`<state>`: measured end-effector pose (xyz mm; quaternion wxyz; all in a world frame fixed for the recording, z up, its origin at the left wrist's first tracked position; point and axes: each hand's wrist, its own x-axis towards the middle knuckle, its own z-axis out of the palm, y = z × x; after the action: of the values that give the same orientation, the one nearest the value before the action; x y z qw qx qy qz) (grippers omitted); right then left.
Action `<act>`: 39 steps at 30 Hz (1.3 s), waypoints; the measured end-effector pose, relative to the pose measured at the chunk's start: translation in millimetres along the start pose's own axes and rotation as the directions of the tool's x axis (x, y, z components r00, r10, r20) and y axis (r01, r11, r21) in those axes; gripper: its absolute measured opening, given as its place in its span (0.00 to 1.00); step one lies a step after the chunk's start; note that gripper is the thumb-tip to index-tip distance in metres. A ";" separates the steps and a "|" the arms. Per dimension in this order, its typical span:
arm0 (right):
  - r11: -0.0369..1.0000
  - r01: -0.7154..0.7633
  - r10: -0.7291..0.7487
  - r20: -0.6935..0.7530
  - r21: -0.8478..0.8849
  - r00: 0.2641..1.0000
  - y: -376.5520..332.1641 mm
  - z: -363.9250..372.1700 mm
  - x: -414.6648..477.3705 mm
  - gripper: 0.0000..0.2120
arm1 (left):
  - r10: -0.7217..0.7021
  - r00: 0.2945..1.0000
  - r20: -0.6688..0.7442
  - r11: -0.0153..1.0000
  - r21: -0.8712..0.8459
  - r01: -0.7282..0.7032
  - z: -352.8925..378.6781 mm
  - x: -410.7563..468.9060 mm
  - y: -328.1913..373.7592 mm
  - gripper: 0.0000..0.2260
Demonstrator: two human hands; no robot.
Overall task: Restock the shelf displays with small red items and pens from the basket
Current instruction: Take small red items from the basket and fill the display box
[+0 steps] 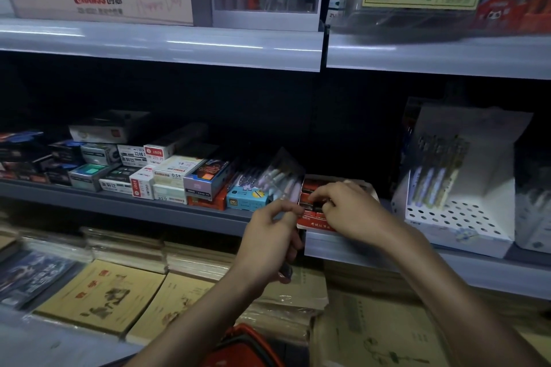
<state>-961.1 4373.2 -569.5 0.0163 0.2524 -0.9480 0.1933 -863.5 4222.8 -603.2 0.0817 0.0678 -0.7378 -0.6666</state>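
Observation:
A red display box (316, 222) of small red items stands at the front edge of the middle shelf (119, 202). My right hand (348, 211) rests over this box, fingertips pinched on a small red item inside it. My left hand (271, 235) is just left of the box and grips a clear pen pack (283, 179) that tilts up over the shelf; a dark object sticks out below this hand. The red basket (247, 348) shows at the bottom edge, between my forearms.
Several small stationery boxes (167, 176) fill the middle shelf to the left. A white perforated pen display (456, 188) stands to the right. Stacked notebooks (101, 298) lie on the lower shelf. The upper shelf (161, 42) overhangs, carrying a clear pen holder (265, 0).

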 end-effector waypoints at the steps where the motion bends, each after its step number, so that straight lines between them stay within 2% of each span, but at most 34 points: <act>1: 1.000 -0.011 0.011 0.006 0.003 1.000 0.6 -0.1 -1.4 0.20 | -0.001 1.000 0.004 1.000 0.000 0.001 0.2 -0.6 0.6 0.09; 4: 1.000 -0.003 0.003 0.011 -0.007 1.000 2.2 -1.0 -5.9 0.21 | -0.050 0.999 0.008 0.996 -0.068 0.051 0.3 -3.3 5.4 0.12; 6: 0.999 0.043 -0.042 -0.055 0.017 0.998 1.0 -2.8 -9.4 0.21 | -0.161 0.986 0.040 0.940 -0.299 0.166 0.5 -5.6 12.2 0.19; 9: 0.971 0.135 -0.107 -0.148 0.196 0.983 -14.9 -15.6 -22.6 0.15 | -0.326 0.936 0.130 0.686 -0.649 0.329 -0.2 -7.3 23.5 0.28; 11: 0.910 0.212 -0.182 -0.115 0.356 0.976 -31.7 -29.2 -38.3 0.11 | -0.407 0.893 0.193 0.503 -0.768 0.395 0.5 -7.6 31.9 0.31; 13: 0.852 0.249 -0.266 -0.029 0.460 0.964 -44.9 -40.2 -55.5 0.08 | -0.484 0.851 0.205 0.401 -0.812 0.424 2.7 -9.4 41.1 0.29; 15: 0.843 0.251 -0.303 0.035 0.476 0.952 -49.4 -43.1 -66.3 0.07 | -0.531 0.831 0.166 0.411 -0.807 0.424 6.2 -12.5 47.6 0.25; 17: 0.846 0.239 -0.293 0.041 0.476 0.955 -47.2 -38.9 -69.6 0.08 | -0.532 0.834 0.144 0.453 -0.784 0.424 9.9 -16.0 49.9 0.21; 21: 0.826 0.178 -0.243 0.052 0.534 0.969 -41.1 -34.1 -66.8 0.07 | -0.487 0.853 0.186 0.468 -0.769 0.435 17.1 -15.0 43.9 0.21; 24: 0.762 0.131 -0.189 0.026 0.634 0.982 -35.2 -40.9 -65.2 0.08 | -0.464 0.871 0.161 0.541 -0.727 0.423 20.1 -8.1 39.8 0.17; 26: 0.699 0.068 -0.050 -0.047 0.712 0.998 -29.3 -49.1 -63.0 0.07 | -0.434 0.891 0.136 0.603 -0.691 0.399 18.6 -3.9 35.2 0.10; 27: 0.664 0.033 0.036 -0.075 0.747 0.997 -25.7 -52.9 -60.7 0.07 | -0.396 0.908 0.133 0.668 -0.637 0.385 17.0 -2.4 31.6 0.07; 30: 0.637 -0.066 0.225 -0.104 0.768 0.969 -8.2 -52.6 -43.2 0.05 | -0.215 0.976 0.039 0.920 -0.326 0.216 13.6 0.6 16.9 0.06; 32: 0.676 -0.129 0.300 -0.111 0.725 0.947 5.5 -39.7 -27.4 0.04 | -0.069 0.997 -0.039 0.994 -0.088 0.066 14.3 0.7 12.0 0.07; 35: 0.796 -0.195 0.343 -0.162 0.573 0.925 21.8 -13.8 -6.9 0.05 | 0.165 0.983 -0.078 0.963 0.227 -0.144 15.2 4.6 4.7 0.11; 37: 0.846 -0.213 0.343 -0.193 0.490 0.919 25.0 -1.0 2.1 0.04 | 0.218 0.975 -0.050 0.920 0.342 -0.188 15.6 7.6 -0.7 0.12; 39: 0.874 -0.211 0.331 -0.219 0.439 0.918 24.4 8.4 8.9 0.03 | 0.213 0.977 -0.020 0.904 0.383 -0.189 17.3 10.0 -5.9 0.12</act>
<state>-980.1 4385.4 -584.9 0.0735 0.0826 -0.9004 0.4208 -877.0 4236.9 -610.5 0.1581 0.0265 -0.8527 -0.4971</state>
